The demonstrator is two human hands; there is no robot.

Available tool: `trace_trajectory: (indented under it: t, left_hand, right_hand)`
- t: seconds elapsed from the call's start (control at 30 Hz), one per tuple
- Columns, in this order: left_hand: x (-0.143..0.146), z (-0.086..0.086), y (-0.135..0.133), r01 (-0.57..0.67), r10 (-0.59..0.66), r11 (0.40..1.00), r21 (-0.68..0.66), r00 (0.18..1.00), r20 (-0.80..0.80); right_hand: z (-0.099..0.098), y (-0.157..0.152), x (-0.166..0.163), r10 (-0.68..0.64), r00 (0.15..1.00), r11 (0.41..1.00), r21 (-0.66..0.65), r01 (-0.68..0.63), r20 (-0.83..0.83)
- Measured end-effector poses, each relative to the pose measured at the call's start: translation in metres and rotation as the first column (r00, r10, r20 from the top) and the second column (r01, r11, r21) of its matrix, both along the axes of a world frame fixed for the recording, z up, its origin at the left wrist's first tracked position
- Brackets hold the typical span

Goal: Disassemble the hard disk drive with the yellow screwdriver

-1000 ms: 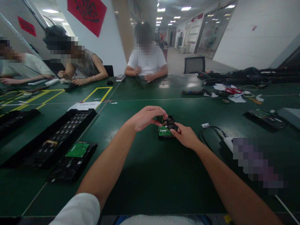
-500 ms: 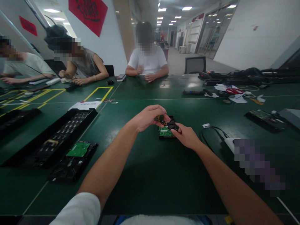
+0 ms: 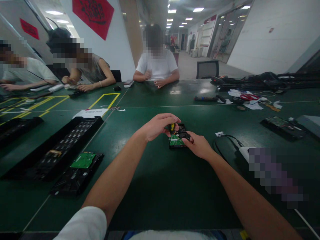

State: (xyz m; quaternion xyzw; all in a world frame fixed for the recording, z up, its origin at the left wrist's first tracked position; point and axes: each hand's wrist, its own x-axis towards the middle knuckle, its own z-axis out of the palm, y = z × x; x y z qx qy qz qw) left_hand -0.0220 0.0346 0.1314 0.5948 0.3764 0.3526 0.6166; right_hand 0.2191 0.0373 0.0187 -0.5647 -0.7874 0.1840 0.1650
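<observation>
A hard drive (image 3: 176, 141) with a green circuit board and black casing lies on the green table ahead of me. Above its far left part, my left hand (image 3: 161, 126) is closed, the fingers pinching a small yellow-and-black screwdriver (image 3: 172, 127). The screwdriver stands roughly upright; its tip is too small to make out. My right hand (image 3: 198, 144) grips the right edge of the drive, thumb on top near a black part (image 3: 185, 135). The fingers beneath are hidden.
Left of me are a long black tray (image 3: 72, 143) and another drive unit (image 3: 77, 171) with a green board. To the right lie a cabled white device (image 3: 245, 152) and a further black unit (image 3: 283, 127). A person in white (image 3: 156, 68) sits opposite.
My left fingers have shifted slightly, so more of the yellow-and-black screwdriver shows. My right hand keeps its grip on the drive, and the view has moved a little.
</observation>
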Motion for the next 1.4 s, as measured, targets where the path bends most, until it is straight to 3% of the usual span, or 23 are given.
trace_trajectory:
  t: [0.23,0.5,0.83,1.13,1.4]
  left_hand:
    - [0.0009,-0.0039,0.0019,-0.05,0.06,0.996,-0.073,0.988,0.142]
    - [-0.0035,-0.004,0.0057,-0.095,0.095,0.994,0.058,0.995,0.006]
    - [0.0016,-0.0058,0.0039,-0.092,0.1,0.993,-0.07,0.988,0.121]
    - [-0.0027,-0.0018,0.0041,-0.066,0.066,0.997,0.045,0.998,-0.001]
    - [0.0018,-0.0015,0.001,-0.045,0.047,0.998,-0.043,0.997,0.058]
  right_hand:
    - [0.0004,-0.0011,-0.0001,0.005,1.0,1.0,-0.005,-0.006,-0.013]
    - [0.0025,-0.0003,-0.0001,0.001,1.0,1.0,-0.026,-0.001,-0.001]
    - [0.0014,-0.0007,0.0002,0.004,1.0,1.0,-0.012,-0.004,-0.006]
    - [-0.0016,0.001,0.0006,-0.018,1.0,1.0,-0.007,0.019,0.013]
    - [-0.0023,0.001,0.0006,-0.004,1.0,1.0,-0.008,0.004,0.0]
